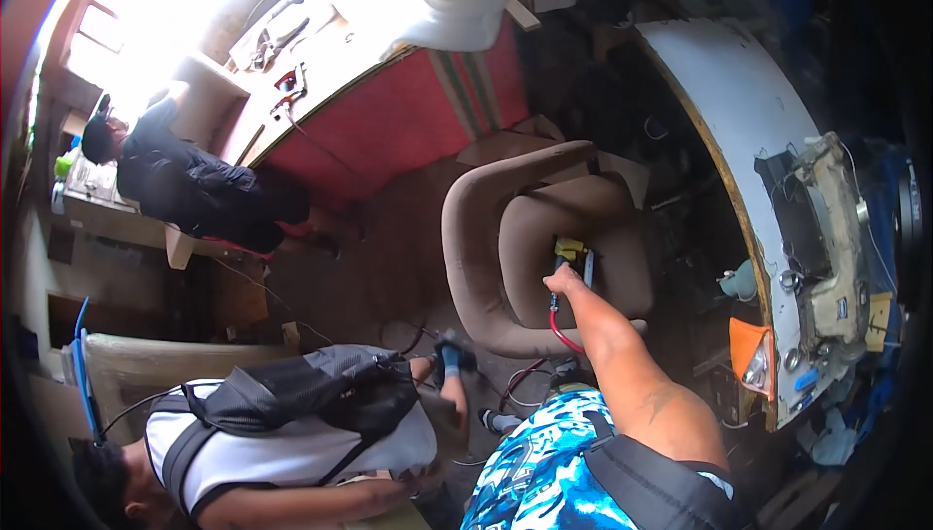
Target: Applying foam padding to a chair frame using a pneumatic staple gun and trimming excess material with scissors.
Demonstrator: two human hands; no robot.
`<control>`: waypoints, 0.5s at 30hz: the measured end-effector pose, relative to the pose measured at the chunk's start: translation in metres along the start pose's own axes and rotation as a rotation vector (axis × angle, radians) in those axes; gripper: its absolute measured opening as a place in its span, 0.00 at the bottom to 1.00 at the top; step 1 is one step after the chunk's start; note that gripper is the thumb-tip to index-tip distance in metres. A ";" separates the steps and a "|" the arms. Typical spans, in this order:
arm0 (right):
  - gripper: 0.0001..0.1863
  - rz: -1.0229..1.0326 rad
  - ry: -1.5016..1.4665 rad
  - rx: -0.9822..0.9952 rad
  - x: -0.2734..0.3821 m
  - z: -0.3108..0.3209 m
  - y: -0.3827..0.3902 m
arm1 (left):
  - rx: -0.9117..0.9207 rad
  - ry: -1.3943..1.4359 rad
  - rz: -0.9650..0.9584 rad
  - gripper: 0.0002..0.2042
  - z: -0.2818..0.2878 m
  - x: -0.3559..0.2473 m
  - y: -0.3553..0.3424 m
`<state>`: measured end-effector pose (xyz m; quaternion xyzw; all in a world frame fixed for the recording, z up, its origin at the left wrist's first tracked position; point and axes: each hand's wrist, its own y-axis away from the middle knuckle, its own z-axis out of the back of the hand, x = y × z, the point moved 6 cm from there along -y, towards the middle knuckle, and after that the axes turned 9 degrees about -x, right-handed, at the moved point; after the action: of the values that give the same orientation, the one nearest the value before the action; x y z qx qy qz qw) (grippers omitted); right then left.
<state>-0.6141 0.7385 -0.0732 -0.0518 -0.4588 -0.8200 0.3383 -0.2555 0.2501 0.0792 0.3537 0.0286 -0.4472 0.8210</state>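
Observation:
My right hand is closed around the grip of an air staple gun with a yellow body. From the bottom of its grip a red hose curves down toward the floor. Below the staple gun is the seat of a brown upholstered chair with a curved, wraparound back. Whether the gun's nose touches the fabric cannot be made out. My left hand is out of sight.
A co-worker with a black backpack bends at the lower left. Another person is by the red-fronted workbench. On the right, a white-topped table carries tools and parts, with an orange pouch at its edge. Hoses lie on the floor.

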 end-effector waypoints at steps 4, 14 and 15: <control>0.56 -0.052 -0.096 0.009 -0.006 0.001 -0.009 | -0.048 0.055 -0.037 0.19 -0.029 0.002 0.005; 0.41 0.027 -0.179 -0.100 -0.033 0.100 0.002 | 0.068 0.153 -0.153 0.19 -0.075 -0.030 0.038; 0.41 0.104 -0.188 -0.034 -0.036 0.113 0.015 | 0.120 0.118 -0.150 0.20 -0.082 -0.036 0.031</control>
<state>-0.6035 0.8407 -0.0119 -0.1581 -0.4714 -0.8003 0.3351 -0.2315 0.3357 0.0480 0.4247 0.0765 -0.4865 0.7597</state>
